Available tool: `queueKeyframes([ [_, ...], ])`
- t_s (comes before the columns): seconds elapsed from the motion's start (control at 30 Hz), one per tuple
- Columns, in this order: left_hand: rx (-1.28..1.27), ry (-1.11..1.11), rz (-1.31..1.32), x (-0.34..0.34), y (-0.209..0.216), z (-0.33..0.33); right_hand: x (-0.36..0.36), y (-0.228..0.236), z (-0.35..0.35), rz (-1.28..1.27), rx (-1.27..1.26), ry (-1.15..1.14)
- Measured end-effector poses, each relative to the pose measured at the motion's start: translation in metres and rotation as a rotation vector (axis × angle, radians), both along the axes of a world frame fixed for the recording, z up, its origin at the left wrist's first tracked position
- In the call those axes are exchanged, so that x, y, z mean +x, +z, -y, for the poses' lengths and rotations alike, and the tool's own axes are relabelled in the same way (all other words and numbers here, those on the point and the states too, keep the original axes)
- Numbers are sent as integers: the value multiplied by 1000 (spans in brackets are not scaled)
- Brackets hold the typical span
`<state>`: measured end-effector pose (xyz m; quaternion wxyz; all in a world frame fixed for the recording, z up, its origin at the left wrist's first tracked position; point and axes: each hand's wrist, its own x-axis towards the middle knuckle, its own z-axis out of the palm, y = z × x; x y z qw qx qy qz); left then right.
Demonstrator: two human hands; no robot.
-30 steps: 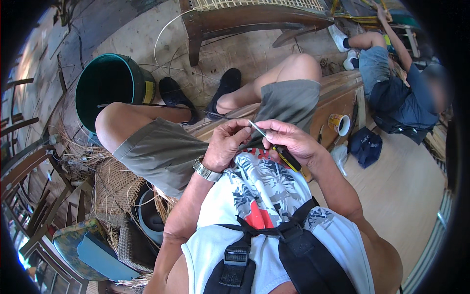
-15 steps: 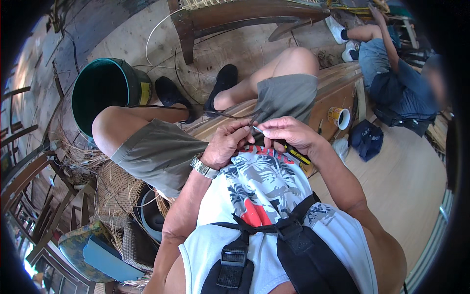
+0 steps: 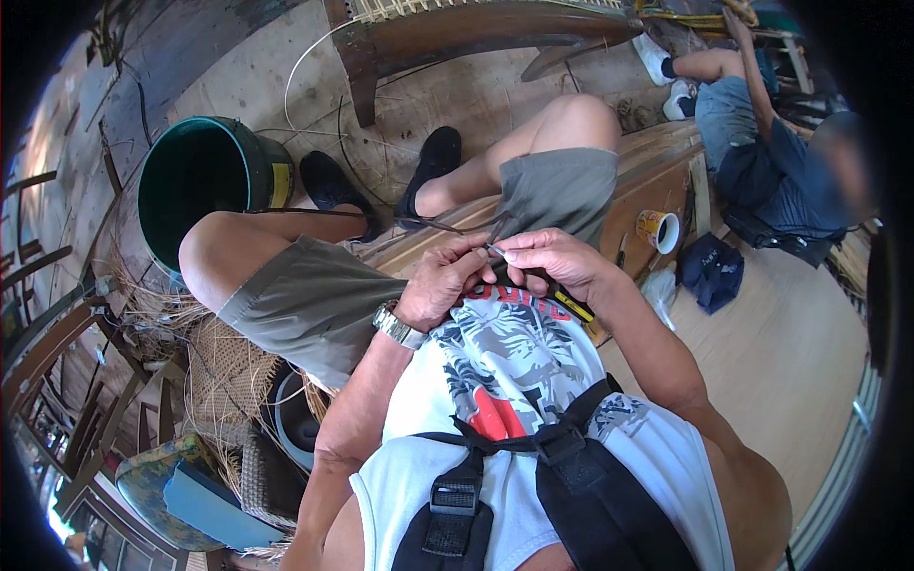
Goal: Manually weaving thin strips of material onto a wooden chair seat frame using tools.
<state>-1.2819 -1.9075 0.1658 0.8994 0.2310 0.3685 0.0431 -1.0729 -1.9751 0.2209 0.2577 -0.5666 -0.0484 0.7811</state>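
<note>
Over my lap my left hand point(image 3: 446, 282), with a metal watch on its wrist, is closed with its fingertips pinching a thin dark strip point(image 3: 497, 228). The strip's loose length loops away past my left knee. Close beside it, my right hand point(image 3: 560, 261) is wrapped round a yellow-and-black utility knife point(image 3: 574, 305). The knife's handle shows below the palm. Its narrow blade end point(image 3: 495, 249) meets the strip between both hands' fingertips; the exact contact is too small to make out.
A green bucket point(image 3: 243, 171) stands left of my knees. Ahead is a wooden furniture frame point(image 3: 457, 43) with woven cane. On my right lie a paper cup point(image 3: 657, 229) and a dark blue cap point(image 3: 711, 274). Another person point(image 3: 776, 171) sits far right. Chair parts crowd the left.
My right hand has shifted and turned slightly, so less of the knife handle shows. The left hand stays nearly in place, still pinching the strip.
</note>
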Motion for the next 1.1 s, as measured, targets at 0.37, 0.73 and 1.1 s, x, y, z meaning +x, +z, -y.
queueKeyframes([
  [0.37, 37, 12, -21, 0, -1, 0, -4, -2, 3, -36, -18, -70],
  [0.73, 10, 45, -5, 2, 1, 0, 0, -6, 2, -59, -27, -60],
  [1.1, 76, 26, -18, 1, -3, 4, -3, -6, 2, -65, -38, -83],
])
